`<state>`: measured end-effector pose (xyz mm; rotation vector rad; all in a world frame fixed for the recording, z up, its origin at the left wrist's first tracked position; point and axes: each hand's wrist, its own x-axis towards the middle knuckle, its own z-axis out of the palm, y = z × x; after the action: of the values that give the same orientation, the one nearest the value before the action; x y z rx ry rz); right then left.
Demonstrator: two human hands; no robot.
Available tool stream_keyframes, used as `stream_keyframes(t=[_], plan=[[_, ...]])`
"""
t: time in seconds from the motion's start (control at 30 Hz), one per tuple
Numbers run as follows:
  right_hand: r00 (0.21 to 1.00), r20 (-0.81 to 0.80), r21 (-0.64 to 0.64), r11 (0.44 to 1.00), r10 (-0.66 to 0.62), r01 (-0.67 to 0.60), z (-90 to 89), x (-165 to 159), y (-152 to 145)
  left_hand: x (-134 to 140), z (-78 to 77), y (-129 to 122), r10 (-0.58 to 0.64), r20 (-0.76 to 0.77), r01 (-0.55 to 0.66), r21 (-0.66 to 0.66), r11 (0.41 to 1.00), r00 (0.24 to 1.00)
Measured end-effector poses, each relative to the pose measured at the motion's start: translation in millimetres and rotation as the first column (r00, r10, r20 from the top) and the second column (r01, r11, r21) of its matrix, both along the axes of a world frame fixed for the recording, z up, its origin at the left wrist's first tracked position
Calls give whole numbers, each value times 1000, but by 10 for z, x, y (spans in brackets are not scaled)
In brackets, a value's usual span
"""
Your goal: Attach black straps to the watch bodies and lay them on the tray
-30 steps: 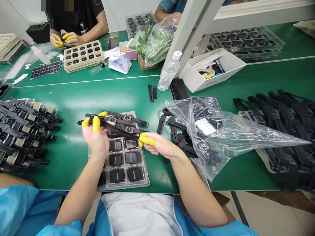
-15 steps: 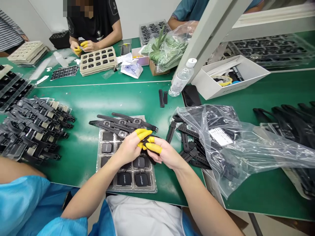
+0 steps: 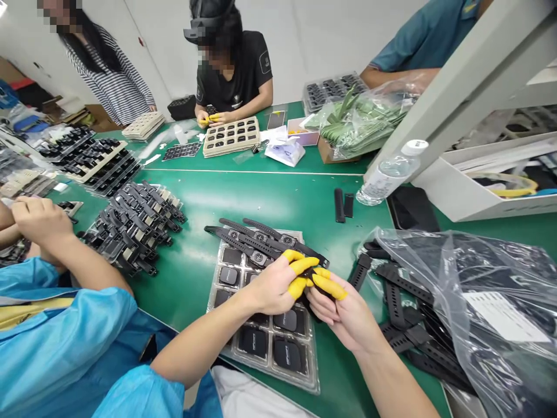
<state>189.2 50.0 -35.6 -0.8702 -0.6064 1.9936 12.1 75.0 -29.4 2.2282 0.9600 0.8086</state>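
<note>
My left hand (image 3: pixel 278 284) and my right hand (image 3: pixel 342 302) meet over a clear plastic tray (image 3: pixel 314 371), yellow covers on several fingertips. Both are closed in a pinch on a small black watch piece (image 3: pixel 310 273); fingers hide most of it, so its exact form cannot be made out. Square black watch bodies (image 3: pixel 289 353) sit in the tray's compartments. Across its far end lie several watches with black straps (image 3: pixel 260 238). To the right of my right hand, loose black watch straps (image 3: pixel 395 305) are heaped, partly under a clear plastic bag (image 3: pixel 452 255).
Strapped watches are stacked on trays (image 3: pixel 134 223) at the left, beside a co-worker's blue sleeve (image 3: pixel 87 342). Two strap pieces (image 3: pixel 339 205) lie near a water bottle (image 3: pixel 387 177) and a dark phone (image 3: pixel 413 209). A slanted white post (image 3: pixel 448 87) rises at right. Another person (image 3: pixel 235 75) works opposite.
The view has swung left, so everything sits farther right and more of the left side shows. My hands remain together on the black watch piece, with the fingers slightly shifted.
</note>
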Motion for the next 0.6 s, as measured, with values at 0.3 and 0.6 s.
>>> stream_keyframes(t=[0.3,0.6], plan=[[991,118,1,998,56,-56,11,6,29,-53,98,8,-16,-213,46,139,989,977],[961,255,405,914,-106,-6,23,93,84,-110,278,38,-16,-112,32,134,990,994]])
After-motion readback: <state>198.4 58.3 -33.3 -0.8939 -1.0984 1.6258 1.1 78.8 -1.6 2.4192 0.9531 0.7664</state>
